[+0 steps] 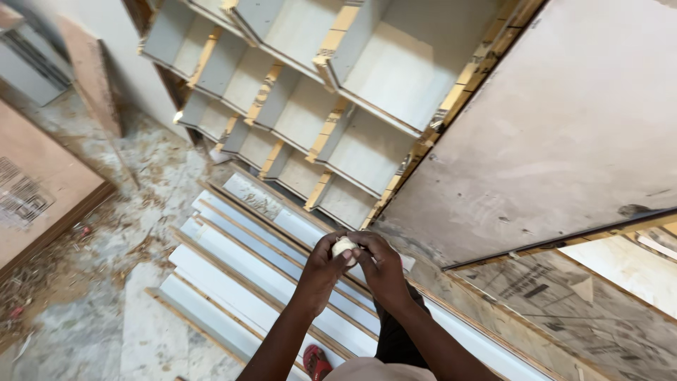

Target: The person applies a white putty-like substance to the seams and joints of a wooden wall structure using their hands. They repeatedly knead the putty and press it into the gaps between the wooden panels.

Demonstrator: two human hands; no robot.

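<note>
— Hands, where are they?
— Left hand (323, 262) and right hand (379, 262) meet at near centre, both grips closed on one small pale lump (344, 246), above white boards (240, 268) lying on floor (92, 303).

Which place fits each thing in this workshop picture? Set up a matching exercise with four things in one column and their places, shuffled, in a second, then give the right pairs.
Things:
1. small pale lump
2. white laminated strips
3. shelf unit with grey compartments
4. brown board

Places:
A. far left, flat on the floor
B. between the left hand and right hand
C. top of the view, above the strips
D. side by side on the floor, below the hands

Pairs: 1-B, 2-D, 3-C, 4-A
</note>
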